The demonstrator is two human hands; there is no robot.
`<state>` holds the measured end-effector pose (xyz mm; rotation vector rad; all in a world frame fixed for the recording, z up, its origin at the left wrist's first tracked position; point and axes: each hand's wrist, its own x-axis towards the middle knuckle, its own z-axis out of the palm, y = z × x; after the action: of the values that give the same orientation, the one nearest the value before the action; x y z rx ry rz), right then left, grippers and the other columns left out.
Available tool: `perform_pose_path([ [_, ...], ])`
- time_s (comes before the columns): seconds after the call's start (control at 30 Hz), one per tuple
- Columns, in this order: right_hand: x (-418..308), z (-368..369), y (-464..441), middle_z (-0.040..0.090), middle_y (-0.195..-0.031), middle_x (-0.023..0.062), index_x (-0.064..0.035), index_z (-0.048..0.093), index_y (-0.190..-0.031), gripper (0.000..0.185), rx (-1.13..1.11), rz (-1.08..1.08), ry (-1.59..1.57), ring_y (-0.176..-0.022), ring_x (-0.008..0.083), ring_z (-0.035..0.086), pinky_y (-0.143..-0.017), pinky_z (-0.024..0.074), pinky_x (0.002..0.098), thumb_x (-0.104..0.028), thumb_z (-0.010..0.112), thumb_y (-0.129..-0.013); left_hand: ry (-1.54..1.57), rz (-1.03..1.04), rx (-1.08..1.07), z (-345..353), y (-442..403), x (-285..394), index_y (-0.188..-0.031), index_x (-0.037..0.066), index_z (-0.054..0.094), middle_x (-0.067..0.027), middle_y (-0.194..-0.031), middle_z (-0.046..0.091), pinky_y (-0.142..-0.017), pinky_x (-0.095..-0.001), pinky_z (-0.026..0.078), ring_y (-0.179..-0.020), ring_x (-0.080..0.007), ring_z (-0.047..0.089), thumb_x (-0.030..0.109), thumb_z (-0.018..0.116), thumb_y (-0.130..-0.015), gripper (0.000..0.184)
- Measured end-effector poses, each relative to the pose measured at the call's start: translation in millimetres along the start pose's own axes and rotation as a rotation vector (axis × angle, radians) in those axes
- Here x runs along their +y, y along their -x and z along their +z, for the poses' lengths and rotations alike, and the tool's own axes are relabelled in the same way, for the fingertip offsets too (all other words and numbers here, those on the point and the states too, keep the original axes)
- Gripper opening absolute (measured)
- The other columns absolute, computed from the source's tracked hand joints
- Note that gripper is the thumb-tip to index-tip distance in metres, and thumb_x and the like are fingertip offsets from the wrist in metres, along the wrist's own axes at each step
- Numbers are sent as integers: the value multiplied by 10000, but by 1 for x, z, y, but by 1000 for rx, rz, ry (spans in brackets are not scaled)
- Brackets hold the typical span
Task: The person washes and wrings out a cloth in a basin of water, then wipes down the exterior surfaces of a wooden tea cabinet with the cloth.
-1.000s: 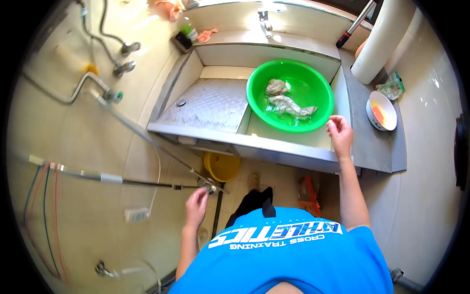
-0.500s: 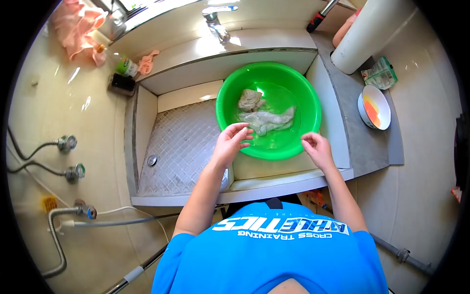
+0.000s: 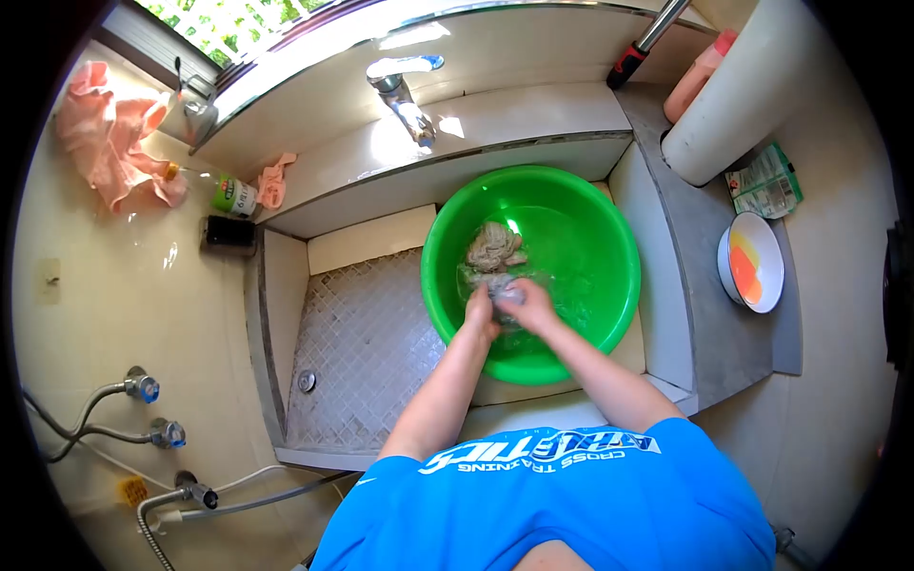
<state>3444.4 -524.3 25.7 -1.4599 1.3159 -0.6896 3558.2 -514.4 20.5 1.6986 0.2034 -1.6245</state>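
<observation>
A green basin (image 3: pixel 624 314) holding water stands in the sink. Inside it, my left hand (image 3: pixel 482 312) and my right hand (image 3: pixel 530 305) come together near the left side, both closed on a wet whitish-grey cloth (image 3: pixel 496 283). The cloth is bunched up, and the fingers partly cover it. Just beyond my hands lies a crumpled beige-grey cloth (image 3: pixel 492 246), which neither hand touches visibly. The water around the hands looks disturbed.
A tiled sink floor (image 3: pixel 357 343) with a drain (image 3: pixel 306 382) extends to the left. Behind the basin is a faucet (image 3: pixel 405 103). On the right ledge stand a white bowl (image 3: pixel 773 262), a green-and-white packet (image 3: pixel 764 186) and a thick white pipe (image 3: pixel 733 95). Pink cloth (image 3: pixel 119 143) hangs at left.
Both hands have moved from above the basin's near rim down into it and closed on the whitish cloth, which was spread out and is now bunched. The view has shifted too.
</observation>
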Motion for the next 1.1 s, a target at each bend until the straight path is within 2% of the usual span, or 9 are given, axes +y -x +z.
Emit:
perform_pose_path([
  [0.13, -93, -7, 39, 617, -812, 139, -89, 559, -895, 225, -111, -281, 13, -743, 311, 601, -651, 475, 379, -280, 593, -780, 478, 99, -640, -8, -7, -7, -976, 62, 526, -103, -822, 590, -595, -371, 513, -720, -241, 599, 385, 402, -896, 355],
  [0.4, -19, -64, -51, 615, -704, 148, -99, 578, -905, 222, -83, 18, 617, -708, 338, 600, -641, 473, 416, -290, 562, -792, 162, 62, -499, -13, 51, -6, -1019, 111, 508, -34, -843, 569, -626, -342, 446, -768, -169, 556, 253, 527, -849, 222],
  [0.47, 7, -75, -67, 617, -767, 164, -81, 576, -910, 260, 205, 179, 536, -756, 339, 598, -670, 471, 415, -297, 596, -767, 218, 212, -332, -36, 33, 10, -1108, 38, 495, -92, -962, 564, -885, -420, 400, -959, -218, 542, 168, 526, -851, 290],
  [0.57, 31, -41, -76, 611, -839, 179, -66, 574, -932, 325, 512, -43, 596, -822, 330, 592, -697, 470, 397, -322, 635, -741, 258, 179, -51, -17, 29, 20, -1210, 30, 444, -115, -1056, 524, -913, -389, 381, -981, -256, 529, 103, 574, -792, 443],
  [0.67, 32, -6, -65, 606, -900, 166, -83, 589, -988, 398, -17, -168, 282, -877, 300, 586, -724, 468, 369, -382, 639, -730, -909, 1020, 62, -10, -12, 1, -1280, 52, 368, -198, -1208, 436, -897, -345, 402, -1068, -318, 475, 13, 604, -691, 635],
  [0.87, 26, -81, -76, 619, -735, 156, -36, 636, -806, 365, -375, 403, 425, -642, 295, 592, -613, 475, 389, -387, 645, -704, -1319, 675, -302, -12, -3, 34, -943, 18, 628, -140, -813, 624, -719, -333, 467, -758, -252, 597, 177, 615, -776, 231],
  [0.93, 40, -93, -73, 618, -723, 162, -28, 630, -773, 344, -317, 415, 505, -623, 306, 591, -588, 471, 395, -365, 640, -708, -892, 669, -323, -19, 7, 42, -784, 4, 658, -64, -650, 617, -628, -299, 463, -648, -164, 578, 284, 614, -802, 284],
  [1.0, 55, -89, -64, 617, -729, 174, -33, 627, -805, 293, 366, 106, 379, -651, 319, 598, -595, 468, 405, -316, 608, -733, -838, 601, -192, -11, 7, 53, -970, -21, 615, -110, -809, 645, -646, -273, 461, -733, -155, 591, 343, 616, -792, 405],
  [1.1, 44, -49, -53, 624, -816, 180, -25, 611, -885, 270, 217, 187, 414, -733, 315, 605, -658, 478, 389, -266, 593, -764, -664, 234, -243, 9, 10, 32, -1342, 148, 282, -145, -1309, 393, -794, -559, 434, -1175, -347, 398, 563, 488, -802, 712],
])
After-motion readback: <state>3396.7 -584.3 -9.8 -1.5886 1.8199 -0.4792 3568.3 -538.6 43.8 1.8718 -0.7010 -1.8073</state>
